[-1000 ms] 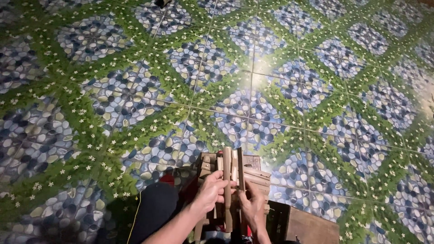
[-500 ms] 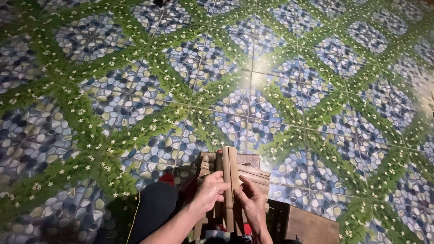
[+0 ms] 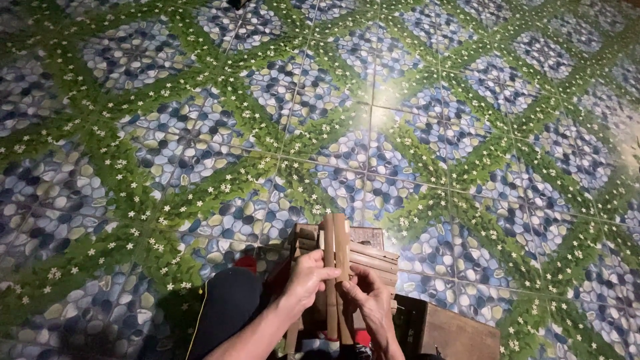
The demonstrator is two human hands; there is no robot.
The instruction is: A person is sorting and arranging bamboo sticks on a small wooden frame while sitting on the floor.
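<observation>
Left hand (image 3: 308, 279) clamps the upright bamboo slats (image 3: 335, 248) from nine o'clock, steadying them; right hand (image 3: 369, 300) pinches them at four o'clock, fingers together, above stacked slats (image 3: 373, 257) on patterned floor (image 3: 200, 133).

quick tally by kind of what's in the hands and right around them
hands: 2, left hand and right hand
upright bamboo sticks held in both hands: 2
stack of flat bamboo slats: 1
wooden box: 1
total: 6
</observation>
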